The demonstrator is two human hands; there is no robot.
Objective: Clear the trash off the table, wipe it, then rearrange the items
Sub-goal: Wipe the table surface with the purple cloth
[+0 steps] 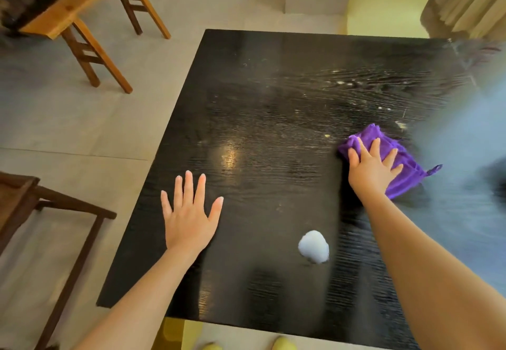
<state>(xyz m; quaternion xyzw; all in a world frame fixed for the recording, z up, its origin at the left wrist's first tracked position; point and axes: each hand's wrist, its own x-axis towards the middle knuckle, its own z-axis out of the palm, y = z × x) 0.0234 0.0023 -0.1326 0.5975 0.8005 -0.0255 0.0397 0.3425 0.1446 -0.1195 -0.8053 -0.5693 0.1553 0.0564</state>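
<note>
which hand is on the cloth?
The right hand, pressed flat on the purple cloth. The left hand lies spread on the bare black table, touching nothing else.

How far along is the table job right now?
Trash clearing is mostly done, but a crumpled white tissue ball still lies near the table's front edge. Wiping is under way: the right hand presses a purple cloth flat; the left hand rests open. White specks remain farther back. Rearranging hasn't begun.
</note>
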